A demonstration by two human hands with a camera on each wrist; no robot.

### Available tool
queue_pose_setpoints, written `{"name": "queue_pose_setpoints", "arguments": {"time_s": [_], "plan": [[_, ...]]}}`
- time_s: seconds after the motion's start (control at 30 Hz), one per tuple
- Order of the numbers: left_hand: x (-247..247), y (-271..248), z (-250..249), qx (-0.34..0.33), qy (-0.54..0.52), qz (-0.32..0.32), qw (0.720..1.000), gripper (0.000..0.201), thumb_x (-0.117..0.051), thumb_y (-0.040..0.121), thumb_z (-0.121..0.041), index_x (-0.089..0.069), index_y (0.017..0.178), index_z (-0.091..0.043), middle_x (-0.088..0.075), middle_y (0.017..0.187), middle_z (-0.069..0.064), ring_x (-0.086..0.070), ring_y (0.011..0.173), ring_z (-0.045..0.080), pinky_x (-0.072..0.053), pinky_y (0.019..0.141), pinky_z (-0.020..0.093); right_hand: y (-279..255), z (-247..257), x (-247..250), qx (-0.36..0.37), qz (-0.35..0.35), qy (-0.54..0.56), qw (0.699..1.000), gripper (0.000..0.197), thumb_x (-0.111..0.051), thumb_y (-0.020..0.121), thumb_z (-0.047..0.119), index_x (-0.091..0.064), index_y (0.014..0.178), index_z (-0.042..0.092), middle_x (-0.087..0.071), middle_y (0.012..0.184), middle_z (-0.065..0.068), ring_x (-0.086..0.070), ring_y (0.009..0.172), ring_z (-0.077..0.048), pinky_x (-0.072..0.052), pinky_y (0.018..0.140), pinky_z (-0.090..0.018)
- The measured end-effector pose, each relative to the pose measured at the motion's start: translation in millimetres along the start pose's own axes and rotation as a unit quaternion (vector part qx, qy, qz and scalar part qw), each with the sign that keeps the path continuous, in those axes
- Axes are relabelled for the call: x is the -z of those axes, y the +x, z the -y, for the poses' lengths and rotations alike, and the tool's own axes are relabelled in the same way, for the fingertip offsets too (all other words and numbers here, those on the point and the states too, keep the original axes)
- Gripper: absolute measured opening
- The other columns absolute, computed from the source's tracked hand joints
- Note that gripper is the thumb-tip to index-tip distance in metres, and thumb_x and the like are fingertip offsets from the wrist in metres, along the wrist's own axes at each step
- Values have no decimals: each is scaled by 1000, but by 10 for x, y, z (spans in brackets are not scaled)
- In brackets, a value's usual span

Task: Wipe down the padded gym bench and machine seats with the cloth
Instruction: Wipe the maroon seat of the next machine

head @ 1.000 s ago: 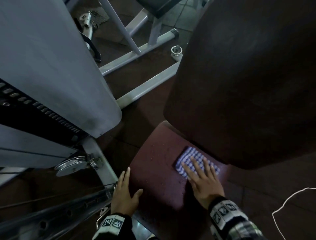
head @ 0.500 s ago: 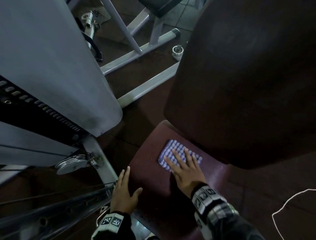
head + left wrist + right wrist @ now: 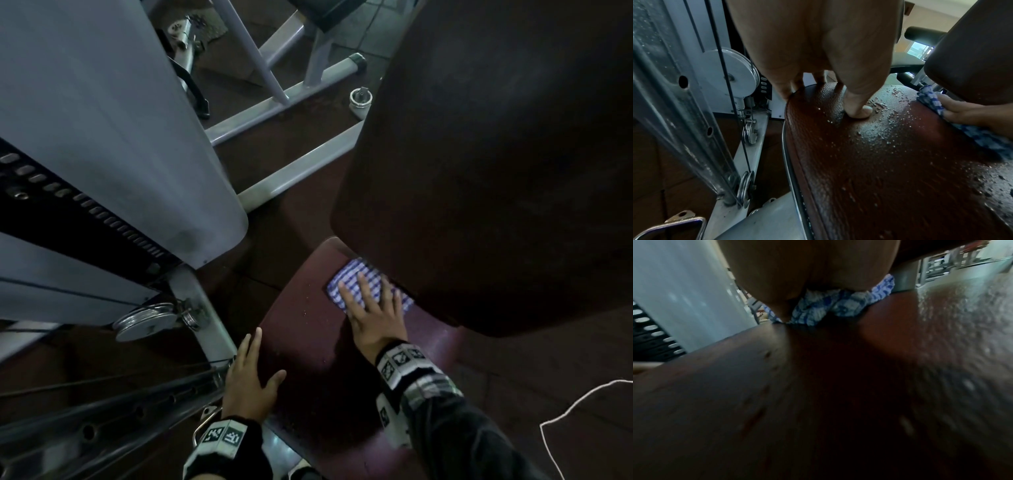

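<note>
A dark red padded machine seat (image 3: 308,342) lies below me, wet with droplets (image 3: 890,129). My right hand (image 3: 373,308) lies flat with straight fingers on a folded blue-and-white checked cloth (image 3: 356,277), pressing it onto the seat's far part, right under the big dark backrest pad (image 3: 479,171). The cloth (image 3: 838,305) shows bunched under my right palm in the right wrist view, and its edge (image 3: 929,95) is seen from the left wrist. My left hand (image 3: 250,373) rests on the seat's left edge, fingers down its side, thumb (image 3: 857,110) on top.
A grey weight-stack cover (image 3: 102,137) with a slotted black strip stands close on the left. A pulley (image 3: 147,322) and steel cables (image 3: 723,91) run beside the seat. Grey frame tubes (image 3: 291,178) cross the brown floor behind. A white cord (image 3: 582,404) lies at right.
My right hand slid the cloth leftward across the seat, then back a little to the right and farther in under the backrest. My left hand stayed on the seat's edge.
</note>
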State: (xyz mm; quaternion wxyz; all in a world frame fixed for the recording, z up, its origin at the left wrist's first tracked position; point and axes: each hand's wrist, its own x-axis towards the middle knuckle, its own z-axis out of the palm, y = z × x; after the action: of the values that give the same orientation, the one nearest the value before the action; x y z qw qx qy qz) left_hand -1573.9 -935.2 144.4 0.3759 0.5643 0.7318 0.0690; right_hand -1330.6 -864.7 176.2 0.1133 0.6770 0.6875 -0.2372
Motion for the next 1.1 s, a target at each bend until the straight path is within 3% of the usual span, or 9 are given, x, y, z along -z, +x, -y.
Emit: {"name": "queue_pose_setpoints", "arguments": {"time_s": [0.13,0.23,0.43,0.6,0.77,0.8,0.9,1.0,1.1], "plan": [[10,10,8,2,-7,-5,1000,98,-75,77,-35,-10,151,-33,-22,157,2,-26,143,22,-23,116,42,-348,-76,-245,76,15,-61,995,65,-30,85,38,-5,144,47,-18,154,7,-17,140,-38,-5,109,-47],[9,3,-9,2,-17,-6,1000,99,-75,78,-35,-7,150,-35,-20,158,1,-24,143,21,-22,116,40,-505,-298,-305,61,13,-50,997,68,-36,84,37,-9,145,46,-32,150,6,-25,136,-35,-4,110,-41],[6,-4,-17,-3,-26,-3,1000,95,-73,79,-35,-8,149,-39,-17,159,-3,-23,144,19,-23,116,38,-60,-204,38,-62,-13,17,998,56,-10,90,45,24,133,55,3,158,10,-19,139,-34,-10,113,-43],[-18,-11,-4,-1,-29,-7,1000,96,-73,79,-35,-5,146,-43,-16,159,-5,-21,145,18,-24,116,41,587,129,404,-62,34,83,994,54,-22,97,45,8,140,55,-18,155,6,-33,135,-27,-26,109,-42],[-33,-9,18,2,-27,-13,1000,100,-74,77,-36,1,142,-46,-17,158,-7,-22,144,17,-27,114,44,712,582,328,49,27,-32,998,54,-25,96,38,-5,145,49,8,158,7,-3,142,-37,-5,114,-51],[-33,-9,22,1,-27,-13,1000,99,-74,77,-36,1,142,-46,-17,158,-8,-22,144,17,-28,114,45,626,634,263,87,29,-57,994,55,-27,93,37,-12,145,48,2,158,6,-1,143,-38,-4,113,-54],[-40,-10,36,-1,-30,-13,999,100,-74,77,-37,2,142,-47,-18,158,-8,-23,144,17,-28,114,45,332,527,59,156,27,-74,985,58,-34,80,39,-32,138,45,-35,149,3,-32,135,-40,-26,109,-55],[-44,-11,43,2,-27,-11,1000,97,-73,77,-40,-1,142,-51,-16,158,-11,-22,144,17,-28,113,48,116,164,-28,143,23,-73,987,66,-35,81,38,-16,144,48,-33,150,3,-38,132,-39,-17,107,-47],[-49,-11,47,4,-27,-9,1000,98,-72,77,-41,1,141,-53,-15,158,-13,-22,144,17,-29,112,48,158,-52,106,59,-4,-25,998,59,-19,89,40,9,138,56,3,155,13,-19,141,-35,-9,113,-42]]}}
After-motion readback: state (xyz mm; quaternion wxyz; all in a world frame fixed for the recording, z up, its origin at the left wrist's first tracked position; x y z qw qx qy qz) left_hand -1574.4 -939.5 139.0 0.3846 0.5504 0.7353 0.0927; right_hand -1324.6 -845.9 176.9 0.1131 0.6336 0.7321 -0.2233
